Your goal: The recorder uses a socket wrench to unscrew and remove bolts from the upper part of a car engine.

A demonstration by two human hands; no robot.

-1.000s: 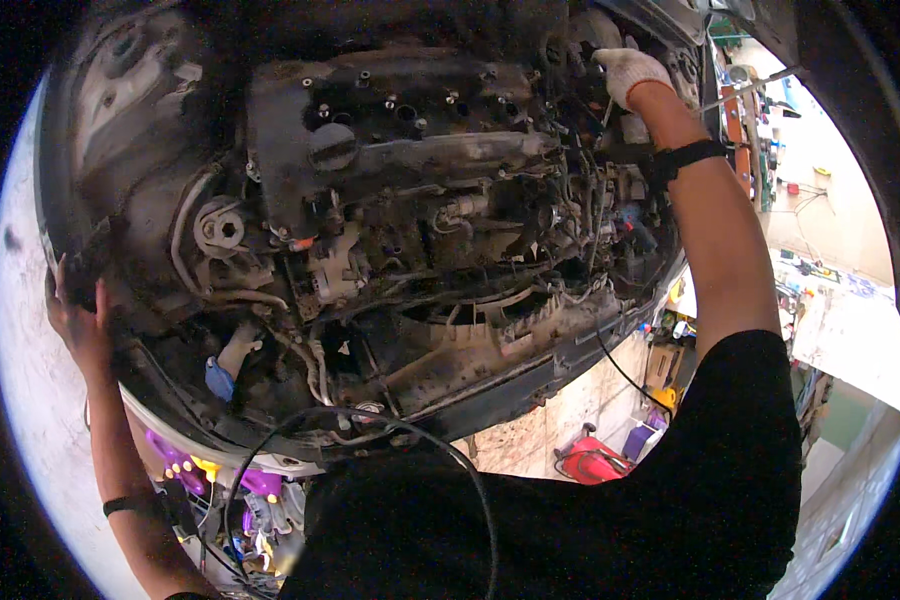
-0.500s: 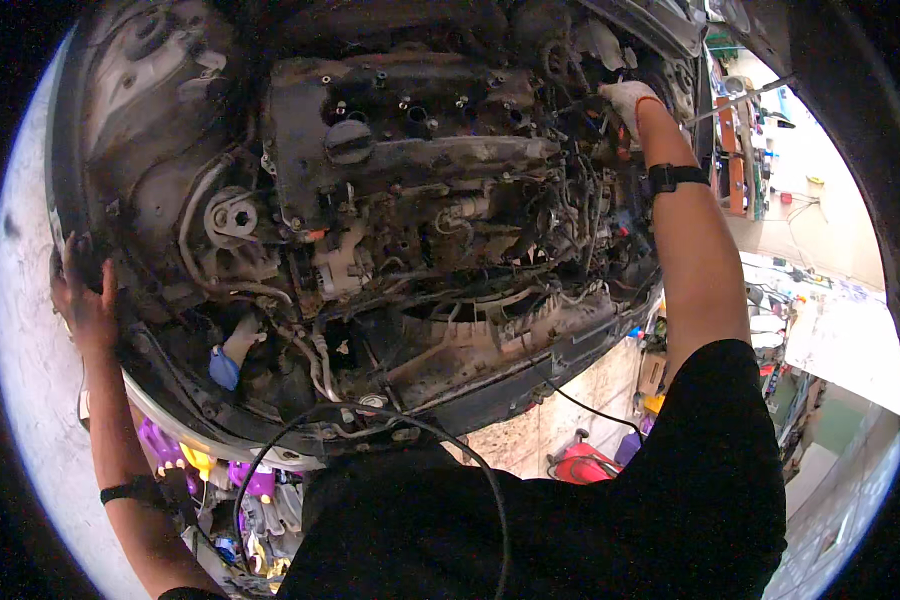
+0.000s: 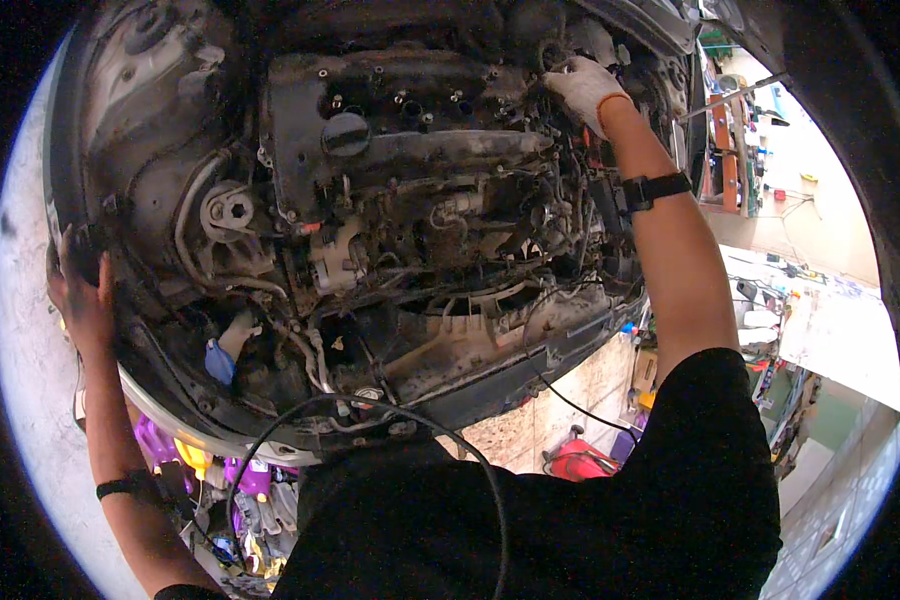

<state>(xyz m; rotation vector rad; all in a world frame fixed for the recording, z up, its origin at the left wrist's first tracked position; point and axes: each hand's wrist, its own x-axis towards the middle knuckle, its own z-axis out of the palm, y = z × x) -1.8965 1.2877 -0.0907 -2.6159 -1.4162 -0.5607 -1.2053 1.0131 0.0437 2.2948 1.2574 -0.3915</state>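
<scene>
My bare left hand (image 3: 85,295) rests on the edge of the car's left fender (image 3: 60,180), its fingers and thumb spread apart. At the far right corner of the engine, my right hand (image 3: 583,88) wears a white knit glove with an orange cuff. Its fingers curl down beside dark hoses and wiring, and what they grip, if anything, is hidden. The dirty engine cover (image 3: 300,110), with a round black oil filler cap (image 3: 346,134) and several exposed bolts, lies to the left of that hand.
A pulley (image 3: 227,211) and bent metal pipes sit left of the engine. The blue washer-fluid cap (image 3: 219,362) is near the front left. A black cable (image 3: 370,402) loops across my front. Bottles, a red container (image 3: 580,462) and a cluttered bench stand beyond the car.
My gloved right hand has moved left, toward the engine cover, with its back now turned more into view. My left hand stays on the fender. The view has shifted slightly.
</scene>
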